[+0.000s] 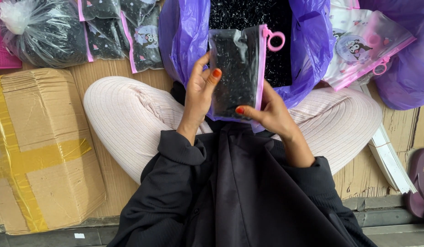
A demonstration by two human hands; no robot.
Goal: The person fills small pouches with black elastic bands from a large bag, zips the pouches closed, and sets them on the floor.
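I hold a clear zip pouch with a pink edge and a pink ring pull, filled with small black bands, upright in front of me. My left hand grips its left side, thumb on the front. My right hand grips its lower right corner. Behind the pouch a purple plastic bag stands open, full of loose black bands. I sit cross-legged in pale ribbed trousers and a black top.
Several filled pouches lie at the back left beside a clear bag of black bands. Empty printed pouches lie at the right. A taped cardboard box stands left. A sandal is far right.
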